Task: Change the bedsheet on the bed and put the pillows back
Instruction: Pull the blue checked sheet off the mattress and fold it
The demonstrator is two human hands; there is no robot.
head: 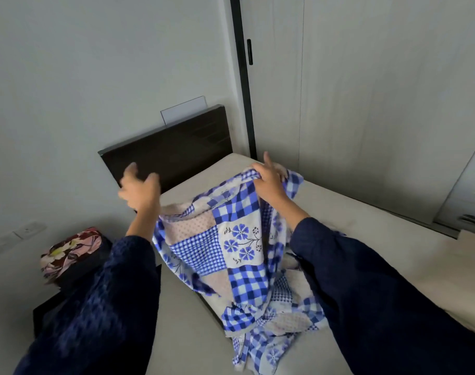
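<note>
A blue-and-white patchwork bedsheet (239,255) with checks and flower prints hangs bunched in the air, and its lower end is piled on the bare beige mattress (366,239). My right hand (269,182) pinches the sheet's top edge, one finger sticking up. My left hand (139,190) is raised in front of the headboard, blurred, its fingers spread and holding nothing. The sheet's left edge lies against that wrist. A floral pillow (71,250) sits on the dark bedside table at the left.
The dark wooden headboard (171,144) stands against the white wall. A dark bedside table (47,312) is at the lower left. Pale wardrobe doors (366,104) run along the bed's far side, and a drawer unit with metal handles (471,209) is at the right edge.
</note>
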